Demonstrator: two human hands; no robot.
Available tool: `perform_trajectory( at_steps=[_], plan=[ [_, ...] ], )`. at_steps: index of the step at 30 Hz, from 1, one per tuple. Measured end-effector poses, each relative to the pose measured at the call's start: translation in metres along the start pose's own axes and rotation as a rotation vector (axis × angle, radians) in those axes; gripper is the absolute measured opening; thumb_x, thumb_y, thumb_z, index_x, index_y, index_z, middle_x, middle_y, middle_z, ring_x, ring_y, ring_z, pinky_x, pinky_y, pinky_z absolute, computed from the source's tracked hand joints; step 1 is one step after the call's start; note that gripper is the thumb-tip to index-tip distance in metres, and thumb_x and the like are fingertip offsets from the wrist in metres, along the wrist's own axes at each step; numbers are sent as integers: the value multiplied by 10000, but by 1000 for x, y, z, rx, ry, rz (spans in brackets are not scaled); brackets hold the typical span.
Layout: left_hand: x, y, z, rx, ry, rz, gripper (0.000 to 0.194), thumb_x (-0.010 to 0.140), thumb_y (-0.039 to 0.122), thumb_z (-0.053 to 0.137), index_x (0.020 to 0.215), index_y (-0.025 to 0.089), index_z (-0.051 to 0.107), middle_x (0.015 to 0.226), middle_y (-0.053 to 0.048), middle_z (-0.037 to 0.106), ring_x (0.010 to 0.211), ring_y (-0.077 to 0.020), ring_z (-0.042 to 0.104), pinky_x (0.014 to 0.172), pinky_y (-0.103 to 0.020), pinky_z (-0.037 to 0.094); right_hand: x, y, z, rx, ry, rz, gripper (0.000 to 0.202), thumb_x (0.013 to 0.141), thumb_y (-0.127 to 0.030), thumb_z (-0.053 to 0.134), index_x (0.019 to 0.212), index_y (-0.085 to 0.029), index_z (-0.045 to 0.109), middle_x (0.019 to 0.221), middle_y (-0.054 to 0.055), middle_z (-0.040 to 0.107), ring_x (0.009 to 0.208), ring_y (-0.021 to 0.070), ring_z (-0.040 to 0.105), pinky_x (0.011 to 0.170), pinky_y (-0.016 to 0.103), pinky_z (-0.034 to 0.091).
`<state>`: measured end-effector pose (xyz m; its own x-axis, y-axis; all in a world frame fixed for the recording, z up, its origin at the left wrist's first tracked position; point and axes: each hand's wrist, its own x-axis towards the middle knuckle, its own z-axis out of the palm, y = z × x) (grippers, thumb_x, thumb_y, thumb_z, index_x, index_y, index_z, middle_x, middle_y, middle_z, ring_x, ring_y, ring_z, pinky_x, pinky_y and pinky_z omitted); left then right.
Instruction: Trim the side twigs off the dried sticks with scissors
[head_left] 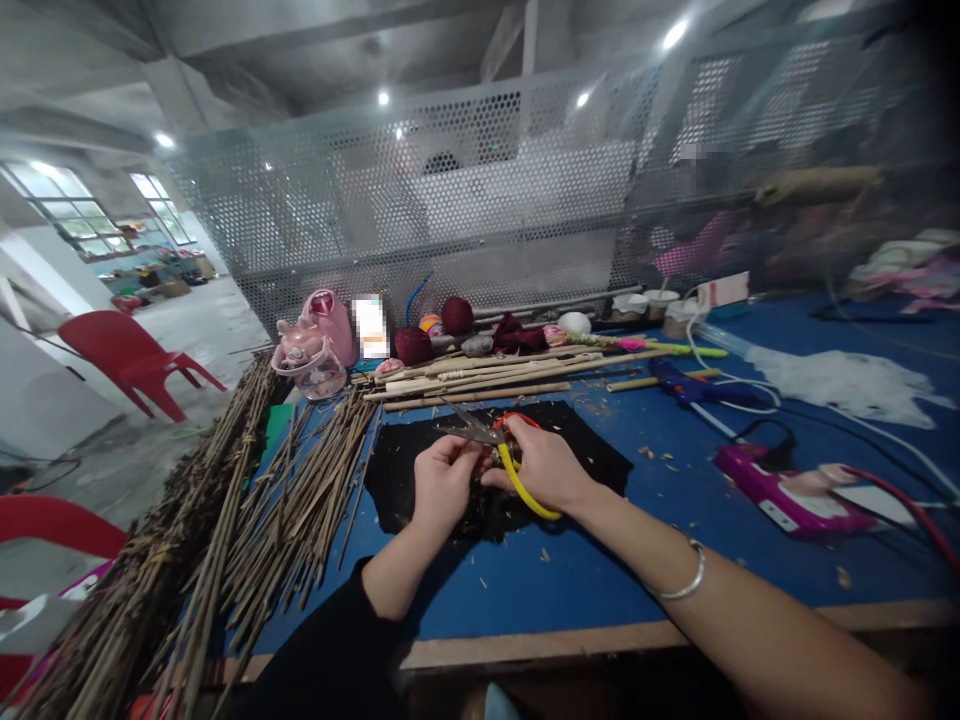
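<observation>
My right hand (553, 468) is closed around a pair of scissors (512, 472) with one yellow and one red handle. The blades point left, above my left hand (441, 482). That hand is closed in a pinch close to the blades. Whatever sits between its fingertips is too small and covered to name. Both hands are over a dark cloth (589, 450) spread on the blue tabletop (517, 600). Left of the cloth lies a loose pile of thin cut sticks (300, 510).
A thick bundle of twigs (180, 500) runs along the table's left side. Behind the cloth are bamboo sticks (480, 378), dark red yarn balls (457, 315), a phone (371, 328) and a pink container (330, 325). At right are a blue glue gun (694, 385) and a purple power strip (787, 495) with cables.
</observation>
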<state>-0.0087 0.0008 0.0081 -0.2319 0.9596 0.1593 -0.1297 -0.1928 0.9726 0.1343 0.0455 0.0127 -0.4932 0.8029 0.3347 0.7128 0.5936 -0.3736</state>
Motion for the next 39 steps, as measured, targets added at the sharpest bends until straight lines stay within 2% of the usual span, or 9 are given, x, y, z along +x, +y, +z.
perform_trajectory(
  at_steps=[8,13,18,25,30,33,39],
  plan=[
    [0,0,-1,-25,11,23,208,684,298,611,780,116,642,653,-38,651,562,-124,591,562,-232,490,1,3,-2,-28,-27,74,426,630,-553,587,844,-212,449,657,11,594,619,194,588,519,241,314],
    [1,-2,-2,-22,23,9,222,680,329,614,744,117,634,645,-42,653,557,-133,598,557,-245,499,2,5,0,-69,-15,88,395,677,-568,534,825,-208,466,643,19,594,572,174,573,498,232,299],
    [2,-4,-3,1,13,15,238,700,348,593,745,119,636,672,-48,658,563,-127,595,548,-234,497,2,8,2,-78,-12,76,372,711,-568,493,796,-206,468,628,15,584,552,162,561,493,230,293],
    [3,-5,-3,-31,-22,-20,236,723,348,562,768,124,621,686,-50,645,550,-122,582,506,-218,482,2,4,0,-90,35,23,453,619,-568,582,840,-199,441,697,22,578,645,191,562,525,247,316],
    [2,-5,-2,-1,-58,-12,217,728,343,551,754,136,615,681,-51,651,537,-134,586,507,-236,493,2,4,1,-62,16,-22,429,633,-555,577,816,-197,429,743,34,568,679,187,550,562,254,340],
    [2,-4,-1,4,-43,-1,212,721,333,560,765,138,628,696,-51,656,566,-136,595,540,-239,500,1,4,1,-31,-5,25,399,658,-534,570,840,-206,435,711,14,564,633,174,556,530,241,326],
    [3,-4,-1,-20,25,-13,224,697,319,594,826,138,626,743,-54,659,617,-142,610,571,-245,503,1,3,4,35,25,73,385,665,-507,583,856,-207,435,735,22,574,695,189,570,564,246,351]
  ],
)
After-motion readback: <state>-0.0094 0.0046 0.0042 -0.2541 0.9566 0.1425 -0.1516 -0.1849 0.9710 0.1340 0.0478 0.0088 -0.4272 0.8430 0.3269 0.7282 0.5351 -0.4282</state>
